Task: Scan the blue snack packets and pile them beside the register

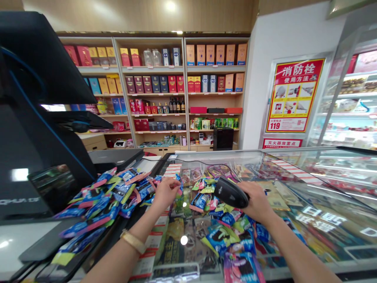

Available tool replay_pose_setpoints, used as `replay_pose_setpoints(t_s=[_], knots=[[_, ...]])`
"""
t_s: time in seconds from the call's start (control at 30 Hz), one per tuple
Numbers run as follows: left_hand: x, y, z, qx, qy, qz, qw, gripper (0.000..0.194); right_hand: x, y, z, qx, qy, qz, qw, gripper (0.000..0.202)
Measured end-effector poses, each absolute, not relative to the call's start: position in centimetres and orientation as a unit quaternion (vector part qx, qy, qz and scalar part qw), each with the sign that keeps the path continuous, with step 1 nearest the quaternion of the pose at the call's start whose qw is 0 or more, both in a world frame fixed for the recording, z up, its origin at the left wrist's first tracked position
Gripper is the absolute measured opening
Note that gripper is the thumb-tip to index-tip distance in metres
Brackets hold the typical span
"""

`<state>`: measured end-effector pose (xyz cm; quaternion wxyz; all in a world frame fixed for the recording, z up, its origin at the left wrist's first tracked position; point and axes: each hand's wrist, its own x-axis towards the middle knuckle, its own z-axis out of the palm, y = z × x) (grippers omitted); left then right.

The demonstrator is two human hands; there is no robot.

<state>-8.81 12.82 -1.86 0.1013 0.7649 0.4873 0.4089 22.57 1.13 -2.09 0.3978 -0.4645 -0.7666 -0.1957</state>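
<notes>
My right hand is wrapped round a black barcode scanner, whose head points left over the glass counter. My left hand is pinched at a small blue and pink packet, partly hidden by the fingers. Beside and left of that hand lies a large heap of blue, pink and green snack packets. Under and in front of the scanner is a second pile of similar packets on the glass. A gold-coloured bracelet circles my left wrist.
A large black monitor and stand fill the left side. The glass display counter holds packaged goods, with a black cable across its top. Behind are shelves of boxes and bottles, and a red and yellow poster.
</notes>
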Motion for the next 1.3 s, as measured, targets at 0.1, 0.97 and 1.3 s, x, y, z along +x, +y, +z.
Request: replay_pose_setpoints(t_s=[0.1, 0.97, 1.3], knots=[[-8.9, 11.8, -1.9, 0.745, 0.413, 0.496, 0.17, 0.011, 22.6, 1.1, -2.2, -0.465, -0.774, -0.177, 0.391, 0.022], [-6.8, 8.8, -1.4, 0.753, 0.281, 0.508, 0.309, 0.011, 23.1, 1.1, -2.3, -0.476, -0.768, -0.187, 0.386, 0.026], [-5.4, 8.2, -3.2, 0.845, 0.286, 0.389, 0.229, 0.02, 23.3, 1.1, -2.4, -0.482, -0.762, -0.202, 0.382, 0.022]])
